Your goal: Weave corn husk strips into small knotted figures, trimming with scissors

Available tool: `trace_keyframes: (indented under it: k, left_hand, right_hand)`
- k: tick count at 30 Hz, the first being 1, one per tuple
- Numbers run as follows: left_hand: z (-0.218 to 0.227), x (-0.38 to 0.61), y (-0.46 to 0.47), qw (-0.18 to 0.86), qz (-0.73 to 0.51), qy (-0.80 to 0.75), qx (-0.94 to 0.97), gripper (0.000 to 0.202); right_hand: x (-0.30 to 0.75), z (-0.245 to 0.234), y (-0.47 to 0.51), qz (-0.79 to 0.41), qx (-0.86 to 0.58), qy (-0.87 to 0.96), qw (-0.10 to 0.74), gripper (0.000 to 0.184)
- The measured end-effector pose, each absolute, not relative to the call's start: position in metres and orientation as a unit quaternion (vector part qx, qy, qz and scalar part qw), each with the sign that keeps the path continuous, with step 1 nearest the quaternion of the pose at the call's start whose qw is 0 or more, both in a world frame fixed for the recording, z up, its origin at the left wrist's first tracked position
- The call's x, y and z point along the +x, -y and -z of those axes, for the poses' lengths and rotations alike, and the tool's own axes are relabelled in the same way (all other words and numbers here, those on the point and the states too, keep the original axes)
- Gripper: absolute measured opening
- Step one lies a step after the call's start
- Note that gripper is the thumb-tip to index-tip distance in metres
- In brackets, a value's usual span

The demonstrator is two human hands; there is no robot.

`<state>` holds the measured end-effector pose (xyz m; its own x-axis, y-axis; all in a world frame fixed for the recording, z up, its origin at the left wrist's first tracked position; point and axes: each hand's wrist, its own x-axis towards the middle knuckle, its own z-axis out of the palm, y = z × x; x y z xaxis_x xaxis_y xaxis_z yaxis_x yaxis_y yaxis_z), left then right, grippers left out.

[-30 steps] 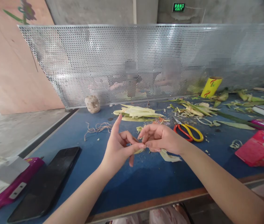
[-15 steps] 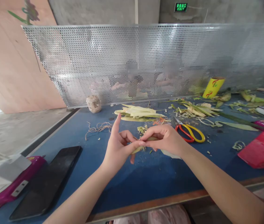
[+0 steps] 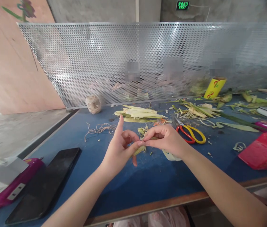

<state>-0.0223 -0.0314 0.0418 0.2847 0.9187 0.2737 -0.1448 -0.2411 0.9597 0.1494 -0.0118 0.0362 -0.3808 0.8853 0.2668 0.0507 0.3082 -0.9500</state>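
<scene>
Over the middle of the blue table, my left hand (image 3: 122,146) pinches a pale green strip of corn husk (image 3: 139,150), one finger raised. My right hand (image 3: 165,140) closes thumb and forefinger on the same piece, and the two hands' fingertips meet. Most of the strip hides behind my fingers. A whitish piece (image 3: 171,155) shows below my right hand; whether it is joined to the strip I cannot tell. Just beyond my fingers lies a small yellow-green tuft (image 3: 143,130). A pile of corn husks (image 3: 138,113) rests farther back. Scissors (image 3: 191,134) with red and yellow handles lie right of my right hand.
Brown string (image 3: 100,128) and a wrapped roll (image 3: 93,104) lie back left. A black phone (image 3: 45,186) and a purple power strip (image 3: 13,189) are near left. At right are a red packet (image 3: 262,150), husk scraps (image 3: 199,110) and a yellow tube (image 3: 215,88). A perforated metal screen (image 3: 88,63) borders the back.
Both hands stay pinched together on the husk with only slight finger movement. The whole view has shifted a little.
</scene>
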Motion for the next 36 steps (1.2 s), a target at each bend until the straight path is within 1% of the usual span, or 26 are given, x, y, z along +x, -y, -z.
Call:
trace_keyframes:
  k: [4,7,11,14,16,20,24,27,30,36]
  left_hand:
    - [-0.044,-0.023,0.032,0.509,-0.493,-0.356,0.609,0.102]
    - [-0.042,-0.024,0.035,0.439,-0.493,-0.383,0.647,0.097]
    - [-0.037,-0.023,0.038,0.34,-0.482,-0.383,0.711,0.087]
    - [-0.035,-0.021,0.038,0.32,-0.495,-0.381,0.713,0.092]
    - [-0.036,-0.02,0.037,0.324,-0.505,-0.387,0.7,0.097]
    - [-0.037,-0.02,0.035,0.342,-0.511,-0.411,0.673,0.098]
    - [-0.038,-0.021,0.034,0.336,-0.503,-0.44,0.664,0.099]
    - [-0.041,-0.021,0.033,0.381,-0.491,-0.443,0.645,0.103]
    - [-0.045,-0.022,0.033,0.451,-0.478,-0.434,0.617,0.108]
    - [-0.045,-0.023,0.032,0.509,-0.477,-0.423,0.578,0.112]
  right_hand:
    - [0.149,-0.037,0.011,-0.486,-0.358,0.667,0.436,0.012]
    - [0.147,-0.035,0.009,-0.507,-0.375,0.642,0.437,0.01]
    - [0.145,-0.032,0.007,-0.56,-0.379,0.604,0.422,0.016]
    - [0.143,-0.032,0.008,-0.569,-0.37,0.592,0.434,0.017]
    - [0.142,-0.031,0.008,-0.574,-0.364,0.584,0.444,0.018]
    - [0.141,-0.029,0.005,-0.567,-0.339,0.589,0.465,0.02]
    - [0.143,-0.029,0.002,-0.485,-0.354,0.652,0.463,0.023]
    - [0.146,-0.032,0.002,-0.426,-0.352,0.695,0.46,0.023]
    - [0.147,-0.032,0.003,-0.455,-0.34,0.686,0.455,0.028]
    - [0.145,-0.029,0.003,-0.548,-0.312,0.625,0.46,0.033]
